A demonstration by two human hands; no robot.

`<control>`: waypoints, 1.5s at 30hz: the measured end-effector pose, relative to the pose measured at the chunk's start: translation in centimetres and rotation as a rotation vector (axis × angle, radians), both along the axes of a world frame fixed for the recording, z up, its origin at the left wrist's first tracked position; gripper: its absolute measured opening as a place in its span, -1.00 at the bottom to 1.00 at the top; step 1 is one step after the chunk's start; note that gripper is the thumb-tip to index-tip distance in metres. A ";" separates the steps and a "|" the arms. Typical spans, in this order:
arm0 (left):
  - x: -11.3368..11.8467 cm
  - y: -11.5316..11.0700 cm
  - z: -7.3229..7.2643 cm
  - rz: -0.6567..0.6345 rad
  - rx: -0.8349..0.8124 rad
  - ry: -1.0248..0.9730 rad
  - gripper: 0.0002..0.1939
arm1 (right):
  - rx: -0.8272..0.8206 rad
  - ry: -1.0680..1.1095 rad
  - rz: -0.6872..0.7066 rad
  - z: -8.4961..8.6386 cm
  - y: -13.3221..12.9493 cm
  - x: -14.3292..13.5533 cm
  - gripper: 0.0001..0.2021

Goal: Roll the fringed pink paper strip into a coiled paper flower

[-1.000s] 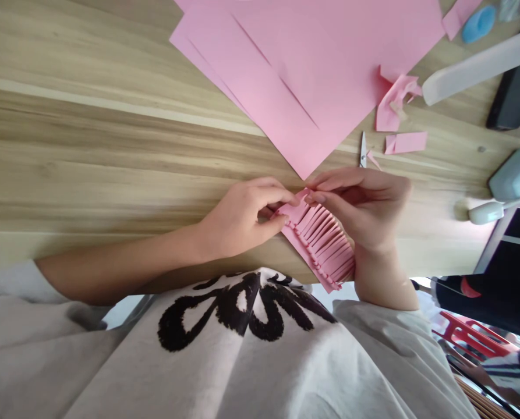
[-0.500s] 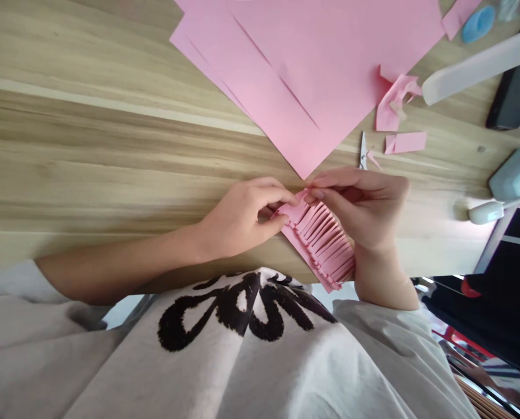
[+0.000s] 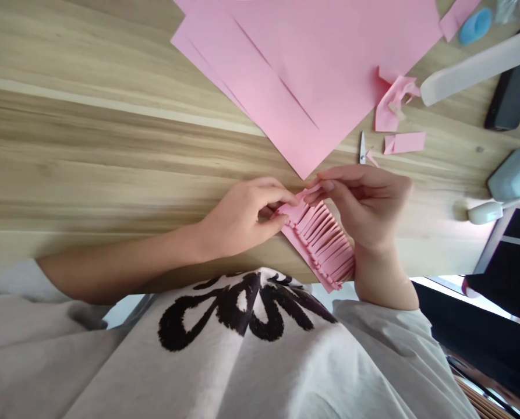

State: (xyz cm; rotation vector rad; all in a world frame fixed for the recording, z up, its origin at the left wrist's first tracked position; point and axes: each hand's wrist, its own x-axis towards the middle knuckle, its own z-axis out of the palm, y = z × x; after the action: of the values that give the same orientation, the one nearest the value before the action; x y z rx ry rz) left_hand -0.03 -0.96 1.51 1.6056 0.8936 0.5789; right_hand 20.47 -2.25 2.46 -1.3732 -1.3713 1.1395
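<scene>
A pink fringed paper (image 3: 325,241) lies slanted at the table's front edge, cut into many thin strips, with a row of small loops along its lower left side. My left hand (image 3: 251,218) grips the upper left end of this paper between thumb and fingers. Over its upper end, my right hand (image 3: 364,201) pinches a thin pink strip between thumb and index finger. The fingertips of both hands are close together.
Large pink sheets (image 3: 294,70) cover the table's far middle. Small scissors (image 3: 363,149), pink scraps (image 3: 404,142), a white strip (image 3: 473,70), a black object (image 3: 510,93) and a blue roll (image 3: 475,26) lie to the right.
My right hand has moved slightly up and right, and the pink strip in its fingers now shows more. My left hand has stayed in place.
</scene>
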 end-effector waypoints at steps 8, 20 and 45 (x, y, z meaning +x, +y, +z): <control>-0.1 0.2 0.1 -0.006 0.027 0.008 -0.78 | 0.006 -0.020 -0.006 0.3 0.1 -0.1 -0.85; 0.0 0.2 0.1 -0.008 0.035 0.013 -0.79 | 0.072 -0.069 0.011 0.3 0.2 -0.1 -0.85; -0.1 0.1 0.1 -0.003 0.025 0.017 -0.79 | 0.081 -0.056 -0.001 0.1 0.2 0.1 -0.84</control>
State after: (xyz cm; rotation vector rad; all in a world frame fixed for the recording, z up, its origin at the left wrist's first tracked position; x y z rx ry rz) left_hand -0.08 -0.90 1.61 1.6362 0.8998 0.5769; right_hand 20.62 -2.01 2.59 -1.3567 -1.4413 1.0409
